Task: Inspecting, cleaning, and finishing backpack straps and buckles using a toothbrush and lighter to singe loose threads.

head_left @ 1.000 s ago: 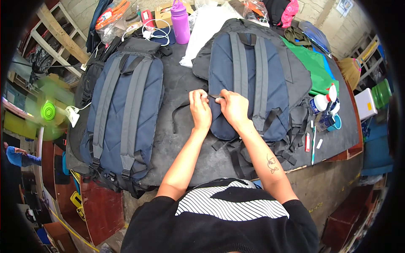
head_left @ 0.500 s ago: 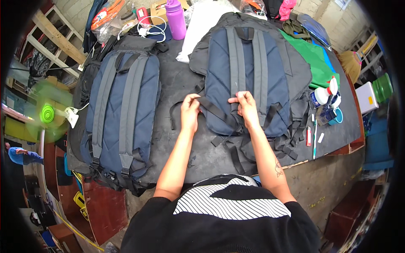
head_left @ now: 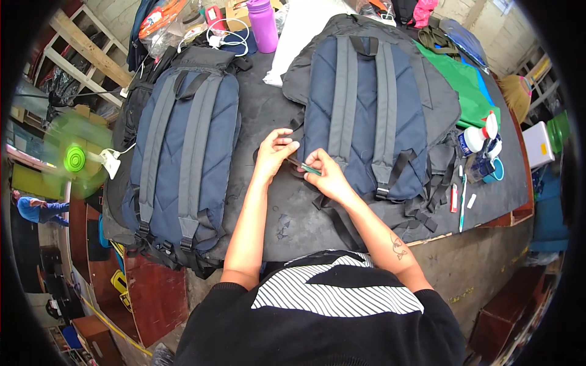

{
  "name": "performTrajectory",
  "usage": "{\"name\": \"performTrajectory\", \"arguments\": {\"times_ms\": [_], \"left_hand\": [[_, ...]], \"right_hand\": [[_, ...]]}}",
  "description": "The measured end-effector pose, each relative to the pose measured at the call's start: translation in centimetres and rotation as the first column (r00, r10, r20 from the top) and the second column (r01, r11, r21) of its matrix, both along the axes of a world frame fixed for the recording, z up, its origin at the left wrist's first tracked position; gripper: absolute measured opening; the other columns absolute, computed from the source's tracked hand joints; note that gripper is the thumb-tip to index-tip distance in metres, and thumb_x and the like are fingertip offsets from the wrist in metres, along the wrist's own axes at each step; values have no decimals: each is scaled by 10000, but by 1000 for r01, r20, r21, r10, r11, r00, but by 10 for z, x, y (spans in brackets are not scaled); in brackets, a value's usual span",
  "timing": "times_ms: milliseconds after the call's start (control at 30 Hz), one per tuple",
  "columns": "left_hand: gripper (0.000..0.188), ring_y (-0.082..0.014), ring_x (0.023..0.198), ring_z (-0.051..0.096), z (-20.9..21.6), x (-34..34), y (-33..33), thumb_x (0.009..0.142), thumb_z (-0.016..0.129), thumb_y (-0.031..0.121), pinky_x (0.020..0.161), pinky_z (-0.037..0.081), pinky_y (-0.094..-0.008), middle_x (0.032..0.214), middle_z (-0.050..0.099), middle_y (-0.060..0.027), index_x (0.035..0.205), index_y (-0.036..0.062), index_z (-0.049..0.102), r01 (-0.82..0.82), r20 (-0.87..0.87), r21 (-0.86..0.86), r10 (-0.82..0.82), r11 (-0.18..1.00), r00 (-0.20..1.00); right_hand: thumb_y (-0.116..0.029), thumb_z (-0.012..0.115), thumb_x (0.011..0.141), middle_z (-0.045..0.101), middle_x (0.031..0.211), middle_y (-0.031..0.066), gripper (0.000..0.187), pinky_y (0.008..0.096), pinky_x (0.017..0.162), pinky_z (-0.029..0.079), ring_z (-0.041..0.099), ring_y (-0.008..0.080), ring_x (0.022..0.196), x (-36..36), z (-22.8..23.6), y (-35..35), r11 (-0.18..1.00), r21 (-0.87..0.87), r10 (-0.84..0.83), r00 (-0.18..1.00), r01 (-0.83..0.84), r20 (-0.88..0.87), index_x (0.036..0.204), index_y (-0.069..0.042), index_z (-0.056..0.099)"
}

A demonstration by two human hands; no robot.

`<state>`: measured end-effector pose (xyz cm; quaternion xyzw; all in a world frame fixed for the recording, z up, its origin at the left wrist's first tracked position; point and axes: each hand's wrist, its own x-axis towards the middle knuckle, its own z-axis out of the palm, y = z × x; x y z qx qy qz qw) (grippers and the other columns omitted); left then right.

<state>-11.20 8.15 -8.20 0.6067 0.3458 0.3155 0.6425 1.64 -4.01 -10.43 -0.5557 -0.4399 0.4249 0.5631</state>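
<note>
a workshop, by the look of it: 2 navy and grey backpacks (head_left: 180,146) lie on a broad, scuffed black counter (head_left: 259,104), with a spray bottle (head_left: 473,139) and plastic-wrapped bundles (head_left: 162,23) along its edges. around it are a concrete floor (head_left: 455,265), rough block walls (head_left: 467,27), a wooden rack (head_left: 88,49) and a straw broom (head_left: 514,93).

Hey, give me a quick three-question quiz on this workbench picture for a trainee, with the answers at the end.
1. True or false: the purple bottle stands on the far side of the table.
2. Which hand holds the small green item?
3. Fill in the blank: the light-blue cup is on the person's ___ side of the table.

Key:
1. True.
2. The right hand.
3. Right.
</note>
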Motion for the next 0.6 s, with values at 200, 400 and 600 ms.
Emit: {"name": "performTrajectory", "arguments": {"times_ms": [200, 400, 600], "left_hand": [[302, -131, 844, 586, -22, -5, 13, 744, 635, -30, 752, 470, -245, 913, 610, -45, 1036, 42, 664, 80, -46, 159, -73, 984, 996], [74, -291, 785, 576, -11, 29, -20, 731, 637, 47, 766, 429, -383, 784, 640, -95, 798, 40, 668, -64, -258, 826, 478, 559, 839], [34, -296, 749, 589, -25, 26, -16, 756, 643, 54, 709, 443, -392, 784, 629, -99, 781, 38, 625, -44, -240, 859, 477, 509, 846]], "right_hand": [[25, 558, 810, 643, 875, 120, 268, 196, 481, 347, 429, 52, 518, 23, 41, -6, 969, -241, -119, 962, 59, -244, 1019, -50, 408], [-36, 592, 833, 629, 825, 75, 272, 190, 457, 327, 427, 46, 515, 26, 25, -4, 968, -191, -216, 925, 162, -313, 1050, -37, 428], [-110, 629, 830, 633, 842, 95, 276, 263, 555, 441, 570, 120, 637, 25, 14, 13, 958, 64, -286, 952, 281, 104, 1045, -28, 478]]}}
